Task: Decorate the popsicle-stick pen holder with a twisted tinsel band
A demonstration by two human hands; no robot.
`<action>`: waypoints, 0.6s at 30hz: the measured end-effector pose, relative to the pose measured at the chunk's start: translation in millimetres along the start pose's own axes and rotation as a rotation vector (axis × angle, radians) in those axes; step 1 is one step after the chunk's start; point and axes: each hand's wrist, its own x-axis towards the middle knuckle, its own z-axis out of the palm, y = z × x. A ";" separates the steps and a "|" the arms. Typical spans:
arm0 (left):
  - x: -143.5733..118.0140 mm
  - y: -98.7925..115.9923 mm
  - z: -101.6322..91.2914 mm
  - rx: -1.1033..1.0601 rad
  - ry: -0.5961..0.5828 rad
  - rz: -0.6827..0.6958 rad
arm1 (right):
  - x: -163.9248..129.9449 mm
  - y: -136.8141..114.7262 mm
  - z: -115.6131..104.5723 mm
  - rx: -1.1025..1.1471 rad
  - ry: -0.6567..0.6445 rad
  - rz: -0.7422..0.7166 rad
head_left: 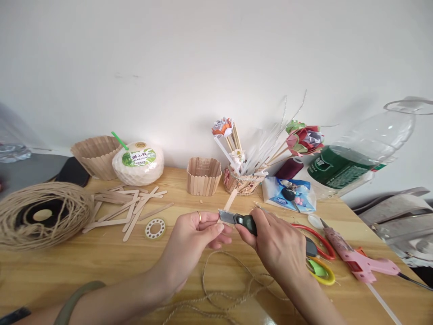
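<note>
My left hand (199, 232) pinches a flat wooden craft stick (231, 199) between thumb and fingers, its free end pointing up and away from me. In my right hand (275, 237) is a utility knife (248, 222) with a dark handle. The knife's metal blade lies across the stick, close to my left fingertips. Directly beyond stands a small basket of upright craft sticks (204, 177). A loose length of twine (233, 293) curls on the table below my hands. More craft sticks (137, 207) lie in a loose pile to the left.
At left sit a twine roll (72, 221), a larger stick basket (96, 158) and a wrapped coconut (138, 164) with a green straw. A tape roll (155, 229) lies nearer. To the right are scissors (323, 271), a pink glue gun (365, 264), a flower holder (244, 183) and a large bottle (352, 158).
</note>
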 end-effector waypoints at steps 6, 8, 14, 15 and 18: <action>-1.0 -4.5 3.8 -0.003 0.006 -0.030 | -0.3 7.5 -0.3 -0.023 0.021 0.063; -0.5 -4.9 4.1 0.001 -0.004 -0.011 | -0.1 4.0 -2.4 0.077 0.018 -0.020; 0.3 -6.7 2.7 0.018 -0.013 -0.023 | 1.4 -3.2 -5.6 0.159 -0.007 -0.111; 0.4 -6.7 2.5 0.020 -0.015 -0.023 | 1.5 -2.7 -5.5 0.157 -0.009 -0.114; 0.8 -6.0 2.2 0.026 -0.020 -0.021 | 1.2 -0.7 -4.9 0.153 0.000 -0.113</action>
